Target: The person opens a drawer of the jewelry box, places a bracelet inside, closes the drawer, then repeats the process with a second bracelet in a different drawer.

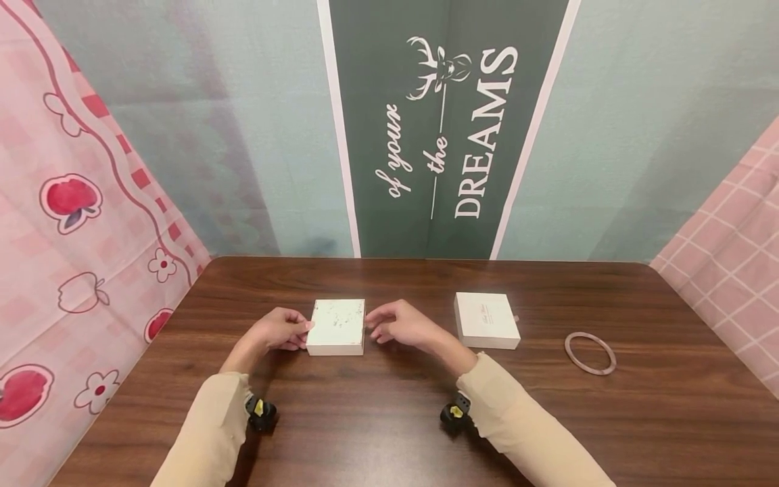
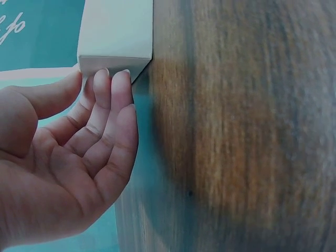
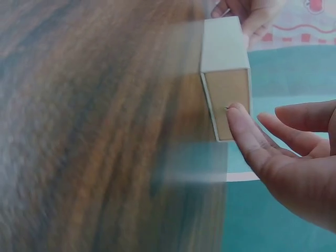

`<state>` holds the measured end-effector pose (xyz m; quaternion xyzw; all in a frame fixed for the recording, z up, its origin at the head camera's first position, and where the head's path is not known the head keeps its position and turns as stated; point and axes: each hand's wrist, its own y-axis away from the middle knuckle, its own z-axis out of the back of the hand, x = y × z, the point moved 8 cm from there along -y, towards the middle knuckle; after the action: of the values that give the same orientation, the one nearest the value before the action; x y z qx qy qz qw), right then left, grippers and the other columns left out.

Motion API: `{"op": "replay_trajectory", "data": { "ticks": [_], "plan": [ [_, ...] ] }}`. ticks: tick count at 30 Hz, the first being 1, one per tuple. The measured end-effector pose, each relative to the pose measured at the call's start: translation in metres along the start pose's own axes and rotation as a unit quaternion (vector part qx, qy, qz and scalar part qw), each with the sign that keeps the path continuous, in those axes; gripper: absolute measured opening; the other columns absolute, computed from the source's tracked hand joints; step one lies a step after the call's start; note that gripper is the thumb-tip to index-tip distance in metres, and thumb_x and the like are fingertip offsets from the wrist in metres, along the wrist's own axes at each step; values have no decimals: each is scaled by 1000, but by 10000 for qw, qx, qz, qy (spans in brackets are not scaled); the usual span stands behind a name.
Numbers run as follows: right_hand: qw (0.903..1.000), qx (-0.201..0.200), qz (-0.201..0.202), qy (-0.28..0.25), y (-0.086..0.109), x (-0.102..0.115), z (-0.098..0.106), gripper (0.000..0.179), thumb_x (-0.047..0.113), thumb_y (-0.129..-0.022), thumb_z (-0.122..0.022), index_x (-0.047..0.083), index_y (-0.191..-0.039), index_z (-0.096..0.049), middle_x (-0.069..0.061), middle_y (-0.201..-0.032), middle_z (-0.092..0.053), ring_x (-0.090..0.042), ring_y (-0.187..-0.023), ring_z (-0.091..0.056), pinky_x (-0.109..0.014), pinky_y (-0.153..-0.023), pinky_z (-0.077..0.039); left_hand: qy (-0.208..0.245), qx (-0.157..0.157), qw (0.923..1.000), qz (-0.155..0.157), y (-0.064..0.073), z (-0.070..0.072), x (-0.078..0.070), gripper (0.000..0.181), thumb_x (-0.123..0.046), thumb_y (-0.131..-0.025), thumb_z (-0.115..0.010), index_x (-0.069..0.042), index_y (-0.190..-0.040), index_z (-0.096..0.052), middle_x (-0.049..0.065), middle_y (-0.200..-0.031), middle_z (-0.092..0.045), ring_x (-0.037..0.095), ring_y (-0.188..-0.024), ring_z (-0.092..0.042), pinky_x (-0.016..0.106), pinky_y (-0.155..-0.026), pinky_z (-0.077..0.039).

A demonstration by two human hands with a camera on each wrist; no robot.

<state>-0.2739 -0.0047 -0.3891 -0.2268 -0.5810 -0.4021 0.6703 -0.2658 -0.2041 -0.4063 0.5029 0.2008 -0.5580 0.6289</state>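
A white cardboard box (image 1: pixel 337 322) with a speckled print on its top lies flat on the table. At its left end is my left hand (image 1: pixel 286 329), thumb over the top edge and fingertips against the side; the left wrist view shows them holding that end (image 2: pixel 113 64). On the opposite side my right hand (image 1: pixel 404 325) has loosely bent fingers close to the box. In the right wrist view one fingertip (image 3: pixel 237 111) overlaps the box's tan end face (image 3: pixel 227 89), and the other fingers stand off from it.
To the right lies a second white box (image 1: pixel 485 318) with small lettering and a little brown tab. Farther right is a pale pinkish bangle (image 1: pixel 590 354). The brown wooden table (image 1: pixel 377 426) meets a hanging green cloth (image 1: pixel 292 169) at its back edge.
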Motion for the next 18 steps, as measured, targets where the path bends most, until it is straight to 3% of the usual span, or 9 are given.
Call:
{"op": "replay_trajectory", "data": {
  "ticks": [18],
  "plan": [
    [9991,-376,117,136,30,16,46,24,-8,-86,-53,-11,-110,-56,-29,-105,-59,-40,-91,-60,-39,-73,-52,-98,-103,9998,-116,0,0,0,17,-11,-92,-55,4,-84,-56,5,-67,-59,13,-61,-59,29,-58,-51]
  ]
}}
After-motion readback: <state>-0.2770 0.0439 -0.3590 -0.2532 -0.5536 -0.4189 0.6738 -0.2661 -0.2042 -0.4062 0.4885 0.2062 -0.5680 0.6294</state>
